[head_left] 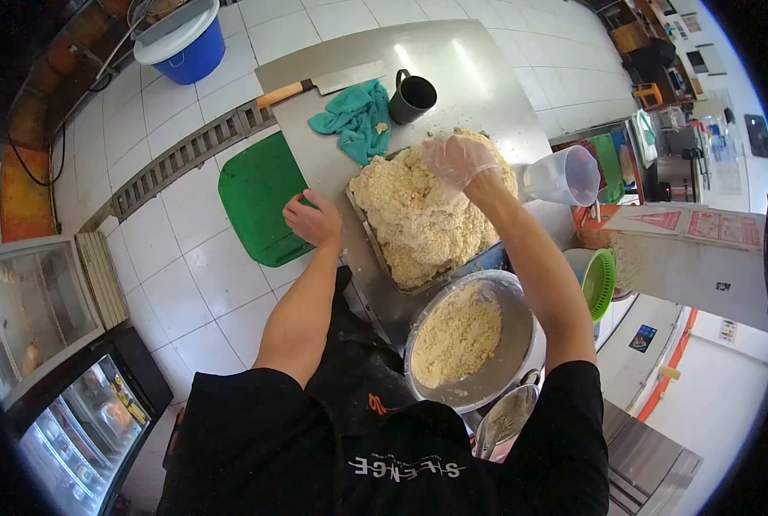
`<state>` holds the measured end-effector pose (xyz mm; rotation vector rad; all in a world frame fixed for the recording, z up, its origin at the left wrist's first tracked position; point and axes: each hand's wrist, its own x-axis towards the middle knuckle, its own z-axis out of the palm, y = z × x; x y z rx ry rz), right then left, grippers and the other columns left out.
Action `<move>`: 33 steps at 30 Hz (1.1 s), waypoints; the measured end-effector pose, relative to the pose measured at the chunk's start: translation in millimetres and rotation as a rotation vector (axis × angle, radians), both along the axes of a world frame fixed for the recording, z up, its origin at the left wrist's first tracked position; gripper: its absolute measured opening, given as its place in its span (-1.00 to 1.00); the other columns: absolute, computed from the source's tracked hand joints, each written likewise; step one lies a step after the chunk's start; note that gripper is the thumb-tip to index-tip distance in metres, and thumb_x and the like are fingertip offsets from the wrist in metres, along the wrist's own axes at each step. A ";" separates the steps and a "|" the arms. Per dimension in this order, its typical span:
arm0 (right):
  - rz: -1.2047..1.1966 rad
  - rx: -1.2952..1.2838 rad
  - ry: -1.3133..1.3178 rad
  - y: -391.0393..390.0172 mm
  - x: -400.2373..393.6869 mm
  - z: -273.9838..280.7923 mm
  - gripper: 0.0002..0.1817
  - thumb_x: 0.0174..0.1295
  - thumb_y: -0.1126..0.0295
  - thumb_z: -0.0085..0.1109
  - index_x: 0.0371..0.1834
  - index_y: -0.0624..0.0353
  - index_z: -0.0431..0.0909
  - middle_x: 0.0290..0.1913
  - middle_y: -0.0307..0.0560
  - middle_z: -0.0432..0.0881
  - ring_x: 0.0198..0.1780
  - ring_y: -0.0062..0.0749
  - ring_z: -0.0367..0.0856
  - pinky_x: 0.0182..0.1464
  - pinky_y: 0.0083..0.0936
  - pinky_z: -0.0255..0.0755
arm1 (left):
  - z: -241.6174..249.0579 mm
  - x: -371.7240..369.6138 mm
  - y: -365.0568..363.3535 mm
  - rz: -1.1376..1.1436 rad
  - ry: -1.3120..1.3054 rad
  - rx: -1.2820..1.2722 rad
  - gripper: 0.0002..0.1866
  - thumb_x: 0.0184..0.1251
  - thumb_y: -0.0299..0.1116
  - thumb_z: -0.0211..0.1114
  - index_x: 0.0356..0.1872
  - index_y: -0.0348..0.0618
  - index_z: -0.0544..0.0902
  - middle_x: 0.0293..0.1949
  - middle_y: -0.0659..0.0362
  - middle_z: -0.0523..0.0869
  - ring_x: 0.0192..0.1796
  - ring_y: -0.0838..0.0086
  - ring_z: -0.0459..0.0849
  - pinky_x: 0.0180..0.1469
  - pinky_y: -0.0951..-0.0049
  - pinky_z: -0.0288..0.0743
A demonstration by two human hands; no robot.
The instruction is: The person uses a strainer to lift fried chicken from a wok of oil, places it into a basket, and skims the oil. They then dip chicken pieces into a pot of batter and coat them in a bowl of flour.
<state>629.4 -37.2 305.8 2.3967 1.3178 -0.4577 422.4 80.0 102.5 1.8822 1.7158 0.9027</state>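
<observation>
My right hand (460,163), in a clear plastic glove, is over the upper part of a big heap of crumbly pale-yellow breading (427,215). Glove and blur hide how its fingers are held. The heap fills a rectangular metal tray (368,249) on the steel table. My bare left hand (315,220) hovers by the table's left edge, near a green plastic tray (264,202). Its fingers are loosely bent and apart, with nothing in them. Nearer my body stands a round metal bowl (515,361) with more of the yellow crumbs (458,340).
On the steel table (341,60) lie a cleaver (347,77) with a wooden handle and a teal cloth (354,119), beside a black mug (412,95). A clear plastic jug (565,176) is right of the heap. A metal strainer (506,420) sits below the bowl. A blue bucket (193,52) stands on the floor.
</observation>
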 end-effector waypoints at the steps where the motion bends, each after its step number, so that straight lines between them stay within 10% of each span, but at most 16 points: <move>1: 0.063 -0.038 -0.011 1.1 1.0 4.3 -0.60 0.44 0.21 -0.19 -0.06 0.29 0.57 -0.14 0.22 0.70 -0.09 -0.09 0.74 -0.15 -0.20 0.65 | 0.9 0.0 -0.1 0.005 0.002 -0.006 -0.71 0.42 -0.17 0.09 -0.18 -0.25 0.47 -0.16 -0.05 0.48 -0.06 -0.01 0.48 -0.04 0.03 0.36; 9: -0.306 -0.031 0.215 -8.7 25.4 20.5 -0.68 0.28 0.39 -0.13 -0.10 0.30 0.59 -0.03 0.25 0.65 0.01 0.04 0.67 0.02 -0.17 0.55 | 0.8 -1.8 0.2 -0.027 -0.021 -0.050 -0.64 0.45 -0.14 0.06 -0.15 -0.31 0.52 -0.11 -0.11 0.50 -0.02 -0.04 0.48 0.04 0.02 0.34; 12: -0.032 0.028 0.113 0.6 8.3 30.6 -0.67 0.27 0.38 -0.12 -0.08 0.33 0.58 -0.02 0.27 0.64 -0.01 0.06 0.66 0.01 -0.13 0.53 | -2.6 0.0 0.3 -0.029 0.004 -0.020 -0.67 0.44 -0.16 0.06 -0.17 -0.29 0.51 -0.13 -0.09 0.50 -0.04 -0.02 0.49 0.00 0.03 0.36; 18: -0.137 0.136 0.199 7.2 -7.8 45.5 -0.44 0.38 0.12 -0.14 -0.53 0.45 0.57 -0.39 0.47 0.56 -0.29 0.27 0.62 -0.16 -0.05 0.47 | 3.0 0.4 -0.1 -0.017 -0.015 -0.009 -0.69 0.44 -0.18 0.07 -0.21 -0.29 0.51 -0.15 -0.07 0.51 -0.07 -0.02 0.50 -0.01 0.04 0.37; 33: -0.615 0.405 0.342 -58.4 -41.0 70.6 -0.62 0.40 0.20 -0.22 -0.15 0.22 0.56 -0.25 0.31 0.59 -0.14 0.13 0.61 -0.06 -0.01 0.38 | 5.9 -0.1 1.1 -0.031 -0.002 -0.067 -0.67 0.44 -0.17 0.05 -0.15 -0.30 0.53 -0.11 -0.09 0.52 -0.02 -0.03 0.49 0.03 0.03 0.36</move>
